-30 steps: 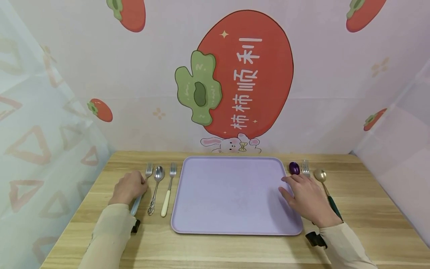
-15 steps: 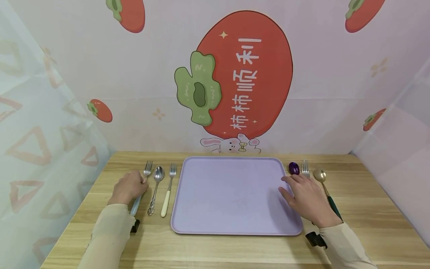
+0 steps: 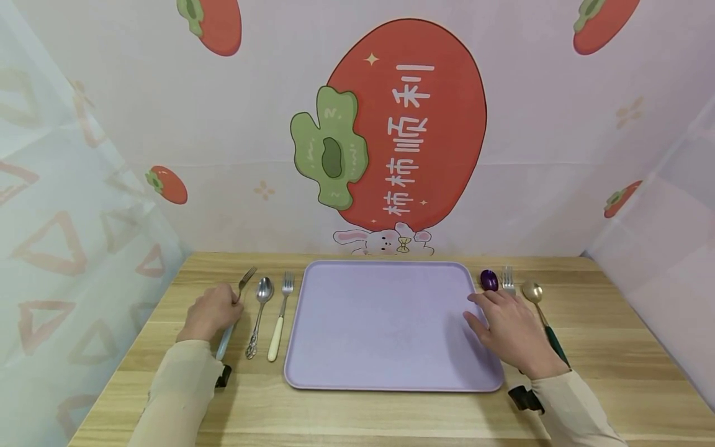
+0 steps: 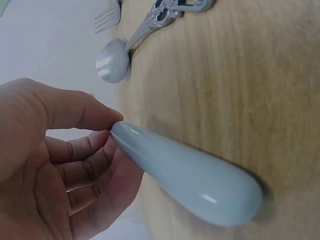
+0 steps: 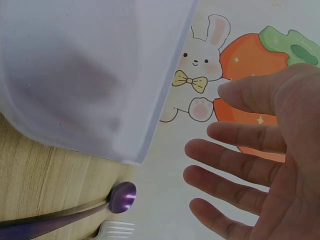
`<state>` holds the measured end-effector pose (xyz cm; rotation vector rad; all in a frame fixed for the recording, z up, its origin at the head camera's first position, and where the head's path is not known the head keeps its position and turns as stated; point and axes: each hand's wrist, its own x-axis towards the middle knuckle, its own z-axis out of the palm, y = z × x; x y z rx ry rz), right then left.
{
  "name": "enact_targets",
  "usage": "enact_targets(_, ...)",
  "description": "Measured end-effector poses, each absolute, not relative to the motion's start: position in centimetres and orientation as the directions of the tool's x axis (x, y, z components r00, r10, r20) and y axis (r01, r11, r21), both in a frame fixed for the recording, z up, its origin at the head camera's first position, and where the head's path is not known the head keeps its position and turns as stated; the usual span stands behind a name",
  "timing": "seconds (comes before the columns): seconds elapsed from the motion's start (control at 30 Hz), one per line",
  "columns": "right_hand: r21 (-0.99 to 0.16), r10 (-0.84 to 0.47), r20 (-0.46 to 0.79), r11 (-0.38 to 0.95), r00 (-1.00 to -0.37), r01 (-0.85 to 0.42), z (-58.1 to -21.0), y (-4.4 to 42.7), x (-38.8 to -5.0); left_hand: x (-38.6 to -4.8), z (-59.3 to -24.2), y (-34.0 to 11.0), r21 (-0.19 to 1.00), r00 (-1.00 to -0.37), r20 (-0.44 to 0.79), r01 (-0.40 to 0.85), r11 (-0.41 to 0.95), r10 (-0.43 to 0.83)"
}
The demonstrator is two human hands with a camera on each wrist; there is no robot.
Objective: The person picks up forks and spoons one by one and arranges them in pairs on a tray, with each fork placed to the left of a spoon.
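My left hand (image 3: 209, 312) pinches a fork with a pale blue handle (image 4: 200, 180) at the table's left side. Thumb and fingers meet near the narrow end of the handle, and the fork's head appears turned partly edge-on in the head view. Just right of it lies a silver spoon (image 3: 265, 290) with an ornate handle, then a fork with a cream handle (image 3: 276, 338). Fingers spread and holding nothing, my right hand (image 3: 511, 329) hovers over the right edge of the lilac tray (image 3: 385, 323). It partly covers a purple spoon (image 3: 489, 280) and another fork (image 3: 508, 278).
A gold spoon with a dark green handle (image 3: 553, 341) lies right of my right hand. The wooden table (image 3: 357, 416) ends at a printed cloth backdrop (image 3: 251, 124), with cloth on both sides too.
The fork in my left hand has rolled from tines facing up to nearly edge-on, and that hand has shifted very slightly left. My right hand keeps its place.
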<state>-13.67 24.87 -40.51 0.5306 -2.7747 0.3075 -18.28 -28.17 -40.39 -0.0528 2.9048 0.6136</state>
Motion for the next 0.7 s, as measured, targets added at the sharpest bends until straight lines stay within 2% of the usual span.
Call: enact_targets(0.7, -0.141, -0.333, 0.347, 0.906, -0.877, -0.399, -40.5, 24.9, -13.6, -18.1, -39.3, -27.9, 0.389, -0.985, -0.172, -0.061, 0.919, 0.007)
